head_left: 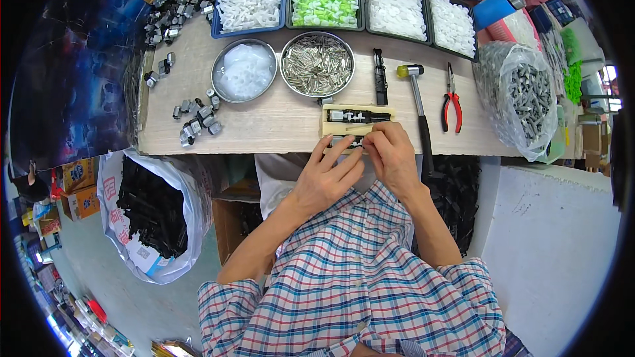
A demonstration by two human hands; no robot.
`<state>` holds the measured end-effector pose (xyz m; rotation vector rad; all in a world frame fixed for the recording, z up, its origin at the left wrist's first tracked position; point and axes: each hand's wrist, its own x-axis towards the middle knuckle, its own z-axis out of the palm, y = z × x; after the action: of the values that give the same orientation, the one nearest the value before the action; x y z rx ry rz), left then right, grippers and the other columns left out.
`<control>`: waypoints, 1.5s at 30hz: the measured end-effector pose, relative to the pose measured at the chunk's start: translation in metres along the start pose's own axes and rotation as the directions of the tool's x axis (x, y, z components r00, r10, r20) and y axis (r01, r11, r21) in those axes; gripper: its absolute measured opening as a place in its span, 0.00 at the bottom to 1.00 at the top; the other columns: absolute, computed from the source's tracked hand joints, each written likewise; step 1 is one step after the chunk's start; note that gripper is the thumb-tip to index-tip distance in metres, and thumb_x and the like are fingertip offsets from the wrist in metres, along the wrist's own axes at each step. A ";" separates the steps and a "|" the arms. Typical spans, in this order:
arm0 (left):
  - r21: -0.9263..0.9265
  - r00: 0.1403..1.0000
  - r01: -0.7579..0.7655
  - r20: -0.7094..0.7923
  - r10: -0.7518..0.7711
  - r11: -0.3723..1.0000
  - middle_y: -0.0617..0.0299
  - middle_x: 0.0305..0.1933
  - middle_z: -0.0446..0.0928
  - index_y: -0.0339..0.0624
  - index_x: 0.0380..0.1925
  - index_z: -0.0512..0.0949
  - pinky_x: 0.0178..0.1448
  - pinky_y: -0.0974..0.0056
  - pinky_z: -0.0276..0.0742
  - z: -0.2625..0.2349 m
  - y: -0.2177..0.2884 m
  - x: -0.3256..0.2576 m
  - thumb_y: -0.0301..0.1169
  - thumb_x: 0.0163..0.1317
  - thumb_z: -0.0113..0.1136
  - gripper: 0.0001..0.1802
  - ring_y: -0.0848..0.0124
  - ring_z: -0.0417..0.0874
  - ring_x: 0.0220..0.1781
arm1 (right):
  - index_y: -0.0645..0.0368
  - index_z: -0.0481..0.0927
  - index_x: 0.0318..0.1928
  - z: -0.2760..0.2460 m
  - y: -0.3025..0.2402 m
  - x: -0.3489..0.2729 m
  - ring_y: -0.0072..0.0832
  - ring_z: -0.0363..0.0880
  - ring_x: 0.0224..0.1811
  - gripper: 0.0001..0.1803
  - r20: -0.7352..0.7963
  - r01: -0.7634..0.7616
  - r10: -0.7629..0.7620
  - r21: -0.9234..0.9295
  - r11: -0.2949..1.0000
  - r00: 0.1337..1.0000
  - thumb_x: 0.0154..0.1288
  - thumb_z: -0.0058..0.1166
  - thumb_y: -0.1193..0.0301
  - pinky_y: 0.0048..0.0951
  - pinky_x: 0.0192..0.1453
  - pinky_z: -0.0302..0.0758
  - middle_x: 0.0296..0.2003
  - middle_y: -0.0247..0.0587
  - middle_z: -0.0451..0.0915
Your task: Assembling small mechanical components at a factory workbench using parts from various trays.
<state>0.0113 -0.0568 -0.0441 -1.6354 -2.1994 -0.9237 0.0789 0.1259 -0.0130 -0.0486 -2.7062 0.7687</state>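
A small black part is pinched by both hands beside a cream block; metal pins are held in a round tin.

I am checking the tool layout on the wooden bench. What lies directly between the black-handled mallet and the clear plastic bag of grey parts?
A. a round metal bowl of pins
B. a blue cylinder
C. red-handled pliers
C: the red-handled pliers lie on the wooden bench between the black-handled mallet and the clear plastic bag of grey parts.
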 end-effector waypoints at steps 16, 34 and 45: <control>0.313 0.985 -0.092 0.170 0.039 0.945 0.63 0.67 0.69 0.48 0.48 0.81 0.76 0.28 0.52 0.042 -0.006 -0.031 0.36 0.64 0.56 0.14 0.51 0.62 0.78 | 0.61 0.82 0.44 -0.055 0.020 0.011 0.32 0.79 0.43 0.07 -0.296 -0.155 0.153 0.020 0.988 0.943 0.65 0.61 0.80 0.29 0.46 0.74 0.43 0.42 0.81; 0.065 0.996 -0.059 0.074 0.054 0.996 0.62 0.56 0.79 0.48 0.39 0.80 0.78 0.32 0.54 0.015 -0.029 0.004 0.37 0.56 0.67 0.12 0.54 0.73 0.71 | 0.60 0.80 0.57 -0.228 0.194 -0.012 0.46 0.82 0.52 0.15 -0.434 -0.551 0.342 -0.605 0.575 0.834 0.73 0.55 0.72 0.38 0.56 0.76 0.51 0.48 0.83; -0.082 0.941 -0.321 0.082 0.328 0.943 0.63 0.43 0.78 0.48 0.34 0.77 0.78 0.41 0.62 -0.005 -0.051 0.037 0.39 0.56 0.63 0.10 0.62 0.77 0.64 | 0.63 0.81 0.54 -0.234 0.203 -0.027 0.40 0.83 0.49 0.12 -0.535 -0.528 0.233 -0.504 0.683 0.812 0.74 0.53 0.74 0.35 0.56 0.77 0.47 0.49 0.84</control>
<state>-0.0490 -0.0400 -0.0375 -2.0333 -1.8867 -0.8487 0.1674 0.4144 0.0613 -0.8855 -2.3900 -0.1260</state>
